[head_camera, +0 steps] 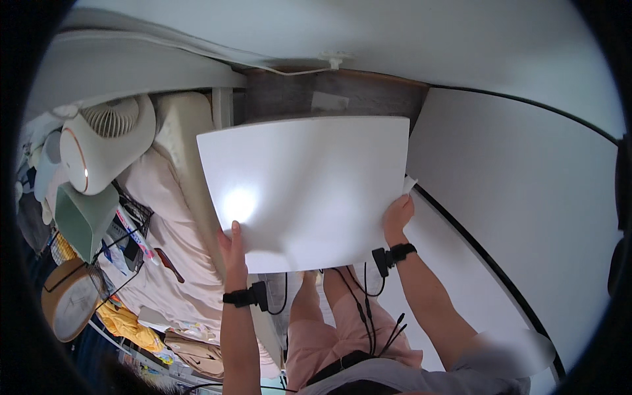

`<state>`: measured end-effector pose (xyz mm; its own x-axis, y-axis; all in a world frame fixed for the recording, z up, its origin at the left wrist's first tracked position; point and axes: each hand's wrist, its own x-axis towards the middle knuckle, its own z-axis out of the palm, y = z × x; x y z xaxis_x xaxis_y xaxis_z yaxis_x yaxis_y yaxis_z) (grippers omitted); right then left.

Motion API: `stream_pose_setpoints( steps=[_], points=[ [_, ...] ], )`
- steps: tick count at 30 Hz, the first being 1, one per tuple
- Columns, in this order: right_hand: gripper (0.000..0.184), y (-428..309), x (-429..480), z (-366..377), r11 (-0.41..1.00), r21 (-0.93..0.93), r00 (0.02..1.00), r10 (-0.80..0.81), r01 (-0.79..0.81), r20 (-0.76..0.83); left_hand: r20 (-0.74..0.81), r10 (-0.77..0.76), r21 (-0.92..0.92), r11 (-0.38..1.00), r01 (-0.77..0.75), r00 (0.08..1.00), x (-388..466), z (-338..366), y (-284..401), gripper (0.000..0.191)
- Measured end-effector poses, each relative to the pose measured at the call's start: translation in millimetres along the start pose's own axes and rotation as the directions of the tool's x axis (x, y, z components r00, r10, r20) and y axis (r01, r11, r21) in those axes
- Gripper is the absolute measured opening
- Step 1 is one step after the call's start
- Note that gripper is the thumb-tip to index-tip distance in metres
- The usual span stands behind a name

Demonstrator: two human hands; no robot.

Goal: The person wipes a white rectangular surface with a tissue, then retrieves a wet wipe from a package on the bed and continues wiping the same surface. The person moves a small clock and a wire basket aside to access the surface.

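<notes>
A large white rectangular board [316, 182] spans the space in front of me, bright light reflecting off its glossy face. My left hand [234, 254] grips its left edge near the lower corner, thumb lying on the face and fingers out of sight behind. At the opposite edge, my right hand [399, 217] holds the board with curled fingers. A small white piece [410, 183] sticks out just above that hand; whether it is cloth or paper I cannot tell. Whatever lies behind the board is hidden.
To the left is a bed with pink bedding [182, 242]. A white fan [106, 143], a green bin [84, 217] and a black wire basket [133, 222] crowd that side. White panels [513, 187] stand at right. Black cables [368, 311] hang before my legs. Dark flooring [281, 96] shows beyond the board.
</notes>
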<state>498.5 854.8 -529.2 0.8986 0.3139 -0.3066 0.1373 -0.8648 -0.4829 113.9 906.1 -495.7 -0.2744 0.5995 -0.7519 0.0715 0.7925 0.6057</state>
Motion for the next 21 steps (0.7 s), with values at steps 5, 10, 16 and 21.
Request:
stream_pose_setpoints(
  steps=[5, 10, 16, 21],
  points=[
    [0.037, 31.3, 20.9, 14.0, 0.997, -0.030, 0.997, -0.069, 0.070, 0.033, -0.010, 0.116, -0.077, 0.990, -0.117, 0.993, 6.4, 9.6, -4.6, 0.046],
    [0.032, 50.9, 70.7, 41.1, 0.971, -0.023, 0.961, -0.232, 0.238, 0.152, -0.200, 0.200, 0.170, 0.971, -0.168, 0.959, 30.7, 16.0, -18.5, 0.061],
    [0.031, 24.1, 91.9, 53.0, 0.940, 0.322, 0.913, -0.032, -0.110, 0.406, -0.234, 0.192, 0.359, 0.928, -0.099, 0.953, 52.8, 22.8, 0.5, 0.087],
    [0.026, 48.2, 50.7, 54.0, 0.890, 0.426, 0.942, 0.013, -0.164, 0.336, -0.124, 0.295, 0.154, 0.949, -0.275, 0.948, 44.1, -13.1, -39.0, 0.091]
  ],
)
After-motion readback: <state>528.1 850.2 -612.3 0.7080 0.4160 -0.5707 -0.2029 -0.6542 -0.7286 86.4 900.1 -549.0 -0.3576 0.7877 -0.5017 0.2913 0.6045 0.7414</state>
